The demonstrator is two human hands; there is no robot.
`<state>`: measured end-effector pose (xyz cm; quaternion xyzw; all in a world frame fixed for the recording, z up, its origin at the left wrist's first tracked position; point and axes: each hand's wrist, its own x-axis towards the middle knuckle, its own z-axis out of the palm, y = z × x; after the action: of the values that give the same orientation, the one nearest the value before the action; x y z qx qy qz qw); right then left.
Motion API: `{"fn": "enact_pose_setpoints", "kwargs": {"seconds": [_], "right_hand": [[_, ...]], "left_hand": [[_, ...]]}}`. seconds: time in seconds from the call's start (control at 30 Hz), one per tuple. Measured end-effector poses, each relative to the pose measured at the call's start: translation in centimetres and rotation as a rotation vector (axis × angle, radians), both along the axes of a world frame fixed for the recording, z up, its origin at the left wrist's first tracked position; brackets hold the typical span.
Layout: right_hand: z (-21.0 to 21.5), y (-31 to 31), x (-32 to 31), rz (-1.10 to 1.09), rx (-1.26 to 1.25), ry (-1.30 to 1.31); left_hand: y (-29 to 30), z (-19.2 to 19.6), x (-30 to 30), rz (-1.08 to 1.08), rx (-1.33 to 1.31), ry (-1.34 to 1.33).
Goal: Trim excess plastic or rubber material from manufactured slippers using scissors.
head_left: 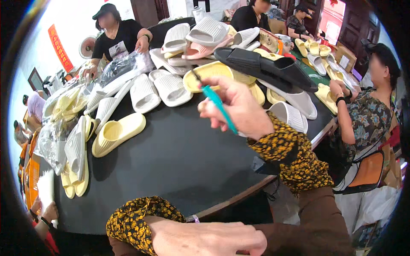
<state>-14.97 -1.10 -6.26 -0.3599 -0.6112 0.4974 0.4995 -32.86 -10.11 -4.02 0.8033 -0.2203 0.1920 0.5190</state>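
Observation:
My right hand (241,104) is raised over the table, its fingers closed round a slim teal-handled tool (221,110) with a thin dark tip; the tip is too blurred to name its kind. Behind that tip lies a pale yellow slide sandal (208,76). My left hand (205,239) is low at the bottom edge, in front of my right forearm, with bent fingers. Whatever it may hold is hidden below the frame. Flowered black-and-yellow cuffs cover both my wrists. A single yellow slide sandal (118,134) lies on the dark table (171,170) to the left.
Slide sandals in white (173,87), pink, yellow and black (267,68) are heaped across the far side. Clear plastic bags (124,68) lie at the left. Co-workers sit round the table, one at the right (367,106) and one at the far left (119,38). An orange-backed chair (363,170) stands at the right.

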Motion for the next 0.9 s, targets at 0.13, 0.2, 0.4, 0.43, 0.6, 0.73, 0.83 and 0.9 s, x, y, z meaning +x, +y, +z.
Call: {"fn": "enact_pose_setpoints", "kwargs": {"seconds": [0.13, 0.2, 0.4, 0.43, 0.6, 0.73, 0.83, 0.9], "right_hand": [[-1.7, 1.3, -0.9, 0.08, -0.053, -0.099], [-3.5, 1.9, -1.9, 0.087, -0.112, -0.041], [-8.0, 3.2, -0.9, 0.025, -0.359, 0.186], [-8.1, 3.4, -1.0, 0.012, -0.403, 0.196], [-8.5, 4.2, -0.7, 0.028, -0.471, 0.213], [-9.0, 4.2, -0.5, 0.082, -0.497, 0.179], [-9.1, 4.1, -0.6, 0.1, -0.507, 0.15], [-9.1, 4.0, -0.6, 0.098, -0.507, 0.148]], "left_hand": [[1.1, -1.5, -0.1, -0.264, -0.078, -0.045], [0.1, -2.4, -0.5, -0.294, -0.139, -0.021], [1.5, -2.7, 0.1, -0.327, -0.06, 0.08], [1.6, -3.0, 0.1, -0.321, -0.059, 0.064], [3.0, -4.1, 0.6, -0.321, -0.063, 0.059], [3.7, -3.9, 1.0, -0.374, -0.059, 0.052], [4.1, -3.0, 0.8, -0.347, 0.02, 0.113], [3.9, -2.6, 0.3, -0.284, 0.108, 0.106]]}}
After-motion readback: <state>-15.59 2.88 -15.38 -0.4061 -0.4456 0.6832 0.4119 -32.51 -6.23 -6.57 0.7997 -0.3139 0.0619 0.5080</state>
